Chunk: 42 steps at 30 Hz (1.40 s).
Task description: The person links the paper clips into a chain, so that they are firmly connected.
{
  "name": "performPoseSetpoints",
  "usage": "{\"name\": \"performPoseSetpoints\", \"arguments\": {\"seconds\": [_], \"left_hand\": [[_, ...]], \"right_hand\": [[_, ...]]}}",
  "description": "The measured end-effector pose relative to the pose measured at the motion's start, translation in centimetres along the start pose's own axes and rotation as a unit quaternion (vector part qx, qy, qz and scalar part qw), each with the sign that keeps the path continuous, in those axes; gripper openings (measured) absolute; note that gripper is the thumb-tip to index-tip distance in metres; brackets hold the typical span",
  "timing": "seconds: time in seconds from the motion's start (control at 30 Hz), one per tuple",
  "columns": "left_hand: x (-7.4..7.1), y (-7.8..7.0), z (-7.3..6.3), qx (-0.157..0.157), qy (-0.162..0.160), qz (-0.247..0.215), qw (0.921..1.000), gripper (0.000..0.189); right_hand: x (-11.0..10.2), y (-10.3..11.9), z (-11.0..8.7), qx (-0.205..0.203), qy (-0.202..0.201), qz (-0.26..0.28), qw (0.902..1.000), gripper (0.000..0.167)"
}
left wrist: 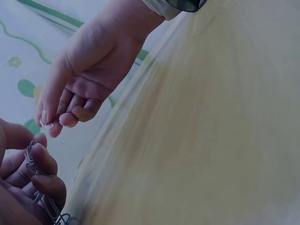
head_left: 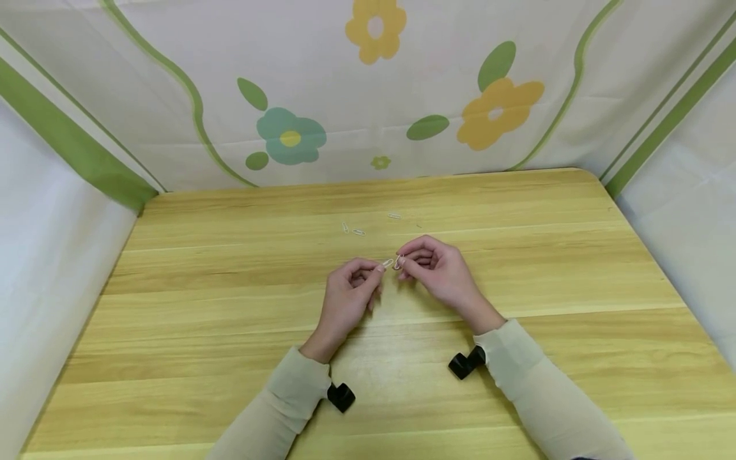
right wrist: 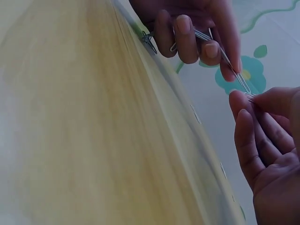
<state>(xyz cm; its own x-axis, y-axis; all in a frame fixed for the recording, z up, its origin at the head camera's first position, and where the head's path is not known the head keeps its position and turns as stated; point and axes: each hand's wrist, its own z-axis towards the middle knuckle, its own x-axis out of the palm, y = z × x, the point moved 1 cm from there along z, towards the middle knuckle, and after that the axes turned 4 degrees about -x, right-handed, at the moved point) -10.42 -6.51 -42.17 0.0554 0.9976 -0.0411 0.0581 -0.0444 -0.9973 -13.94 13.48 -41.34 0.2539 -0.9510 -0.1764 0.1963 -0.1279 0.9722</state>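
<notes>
My left hand (head_left: 349, 291) pinches the end clip (head_left: 388, 262) of a paper clip chain (left wrist: 30, 157) between thumb and forefinger. The rest of the chain runs across the curled fingers, and several linked clips hang below them in the left wrist view. Close on the right, my right hand (head_left: 443, 271) pinches a single paper clip (left wrist: 46, 124), mostly covered by the fingertips. The two hands face each other low over the table, fingertips nearly together. In the right wrist view the end clip of the chain reaches right to the right hand's fingertips (right wrist: 238, 96).
Beyond the hands, loose paper clips lie on the wooden table (head_left: 230, 332): two close together, one clip (head_left: 345, 227) beside another clip (head_left: 359, 232), and a third clip (head_left: 394, 216) farther right. A flowered curtain (head_left: 356, 96) stands along the table's back edge.
</notes>
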Motion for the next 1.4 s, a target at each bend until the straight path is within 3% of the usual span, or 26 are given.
{"name": "performPoseSetpoints", "arguments": {"seconds": [0.23,0.47,0.9,1.0,1.13,1.4], "left_hand": [[0.1,0.0,-0.1,-0.010,0.009,0.010,0.9999,0.020],[0.1,0.1,-0.1,-0.016,-0.005,0.029,0.9994,0.015],[-0.3,0.1,0.0,-0.037,-0.022,-0.024,0.9988,0.017],[-0.3,0.1,0.1,-0.028,-0.026,-0.030,0.9988,0.015],[-0.3,-0.1,0.1,-0.011,-0.023,-0.023,0.9994,0.011],[-0.5,-0.4,0.0,0.004,0.013,-0.018,0.9998,0.012]], "right_hand": [[0.4,0.0,-0.2,-0.013,-0.003,-0.033,0.9994,0.015],[0.5,-0.2,-0.3,-0.030,0.007,-0.071,0.9970,0.008],[0.4,0.0,-0.3,-0.069,0.033,-0.119,0.9900,0.017],[0.2,-0.1,-0.3,-0.043,0.032,-0.103,0.9932,0.017],[-0.1,-0.1,0.0,0.002,0.022,-0.036,0.9991,0.017],[-0.5,0.4,0.2,0.020,-0.019,0.010,0.9996,0.013]]}}
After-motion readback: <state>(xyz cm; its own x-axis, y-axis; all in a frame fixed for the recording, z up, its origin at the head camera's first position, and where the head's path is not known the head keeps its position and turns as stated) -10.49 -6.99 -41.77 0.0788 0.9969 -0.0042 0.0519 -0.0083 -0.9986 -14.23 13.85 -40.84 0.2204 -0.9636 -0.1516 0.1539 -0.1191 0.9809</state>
